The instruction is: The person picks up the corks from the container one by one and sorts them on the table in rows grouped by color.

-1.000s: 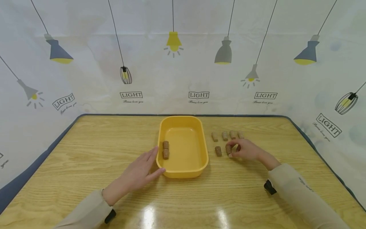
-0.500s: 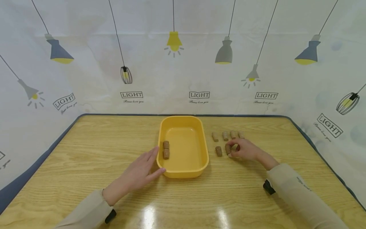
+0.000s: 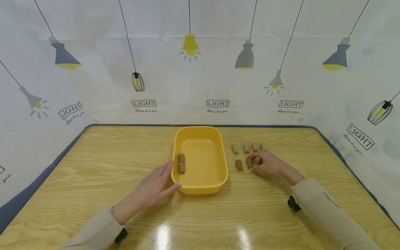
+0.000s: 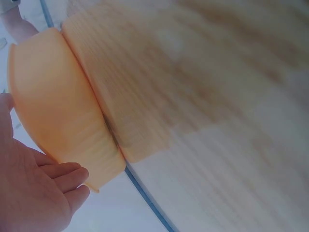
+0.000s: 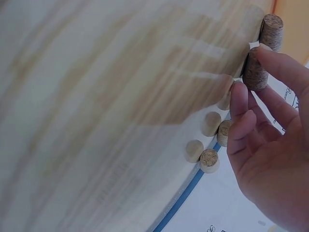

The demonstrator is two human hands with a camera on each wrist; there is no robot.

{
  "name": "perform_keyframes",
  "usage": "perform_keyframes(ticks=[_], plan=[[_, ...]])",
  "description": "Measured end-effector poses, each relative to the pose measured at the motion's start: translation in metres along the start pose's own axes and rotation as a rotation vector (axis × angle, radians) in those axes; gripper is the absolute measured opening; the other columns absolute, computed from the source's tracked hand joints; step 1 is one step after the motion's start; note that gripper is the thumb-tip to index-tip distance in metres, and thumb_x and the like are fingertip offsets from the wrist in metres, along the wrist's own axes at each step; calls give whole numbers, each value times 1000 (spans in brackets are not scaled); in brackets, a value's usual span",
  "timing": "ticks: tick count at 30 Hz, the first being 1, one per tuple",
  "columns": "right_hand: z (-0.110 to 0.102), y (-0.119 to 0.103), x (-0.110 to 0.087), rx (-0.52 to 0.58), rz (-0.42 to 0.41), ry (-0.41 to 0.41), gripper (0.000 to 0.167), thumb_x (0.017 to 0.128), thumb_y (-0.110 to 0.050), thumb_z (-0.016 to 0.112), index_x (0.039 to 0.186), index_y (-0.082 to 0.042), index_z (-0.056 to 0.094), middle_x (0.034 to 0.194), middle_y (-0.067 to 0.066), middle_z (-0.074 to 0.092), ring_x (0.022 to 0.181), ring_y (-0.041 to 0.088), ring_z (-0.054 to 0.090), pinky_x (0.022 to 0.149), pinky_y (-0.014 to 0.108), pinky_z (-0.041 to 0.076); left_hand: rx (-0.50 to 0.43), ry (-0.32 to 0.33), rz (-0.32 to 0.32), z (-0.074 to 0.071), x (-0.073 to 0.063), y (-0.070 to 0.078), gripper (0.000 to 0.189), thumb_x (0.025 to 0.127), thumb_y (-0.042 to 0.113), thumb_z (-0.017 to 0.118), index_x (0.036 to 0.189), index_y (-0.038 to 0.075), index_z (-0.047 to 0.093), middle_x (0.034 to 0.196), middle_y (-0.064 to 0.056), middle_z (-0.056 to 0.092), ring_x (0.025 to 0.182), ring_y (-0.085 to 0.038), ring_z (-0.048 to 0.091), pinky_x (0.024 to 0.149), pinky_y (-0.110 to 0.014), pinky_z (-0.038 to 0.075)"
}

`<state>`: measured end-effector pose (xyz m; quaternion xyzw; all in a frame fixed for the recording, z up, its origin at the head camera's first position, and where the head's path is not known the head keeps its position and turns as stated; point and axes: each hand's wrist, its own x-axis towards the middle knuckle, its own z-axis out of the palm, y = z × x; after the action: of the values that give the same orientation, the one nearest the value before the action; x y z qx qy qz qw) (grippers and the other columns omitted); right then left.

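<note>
A beige fabric left sleeve (image 3: 97, 230) is worn; the matching beige right sleeve (image 3: 325, 217) is marked with dark lettering (image 3: 332, 200). Beneath each, a small black block (image 3: 121, 236) is seen.

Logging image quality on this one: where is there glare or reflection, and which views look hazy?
Head: two bright glare patches on the table near the bottom edge, with the yellow tray and corks still readable; left wrist: hazy and washed out, the tray tinting the tabletop orange; right wrist: also hazy, corks mirrored in the shiny surface.
</note>
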<state>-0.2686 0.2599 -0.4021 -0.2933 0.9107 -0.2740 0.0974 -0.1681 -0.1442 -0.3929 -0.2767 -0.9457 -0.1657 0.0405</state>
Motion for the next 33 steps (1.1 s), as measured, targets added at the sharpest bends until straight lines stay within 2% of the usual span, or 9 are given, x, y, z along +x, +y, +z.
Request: perform_keyframes(ticks=[9, 16, 25, 30, 33], plan=[[-4, -5, -3, 10, 48, 11, 43, 79, -16, 66, 116, 4, 54, 108, 17, 55, 66, 13, 52, 59, 29, 44, -6, -4, 0, -1, -1, 1, 79, 89, 53, 36, 139, -4, 15, 139, -19, 23, 125, -30, 27, 99, -41, 23], [-19, -15, 1, -11, -7, 47, 39, 83, -18, 62, 114, 4, 54, 106, 21, 55, 72, 18, 54, 62, 32, 45, -3, -5, -1, -1, 0, 1, 79, 89, 53, 36, 139, -4, 15, 140, -19, 22, 125, -30, 26, 99, -41, 23], [-35, -37, 24, -31, -35, 76, 38, 84, -15, 60, 117, 4, 53, 102, 18, 57, 72, 18, 54, 62, 32, 45, -12, -10, 2, -1, 0, 1, 78, 89, 53, 36, 139, -4, 15, 140, -19, 23, 126, -29, 25, 100, -40, 22], [-41, -51, 39, -53, -42, 77, 38, 85, -18, 59, 118, -1, 53, 103, 14, 57, 75, 19, 54, 60, 31, 46, -9, -8, 2, -1, 0, 0, 78, 89, 52, 37, 139, -4, 15, 140, -19, 23, 125, -29, 26, 100, -40, 22], [-44, -62, 48, -62, -38, 75, 38, 85, -19, 60, 119, -4, 54, 103, 10, 57, 78, 19, 54, 63, 32, 46, -7, -7, 6, -1, 0, 0, 78, 89, 52, 36, 139, -4, 15, 139, -20, 23, 125, -29, 26, 100, -40, 22]])
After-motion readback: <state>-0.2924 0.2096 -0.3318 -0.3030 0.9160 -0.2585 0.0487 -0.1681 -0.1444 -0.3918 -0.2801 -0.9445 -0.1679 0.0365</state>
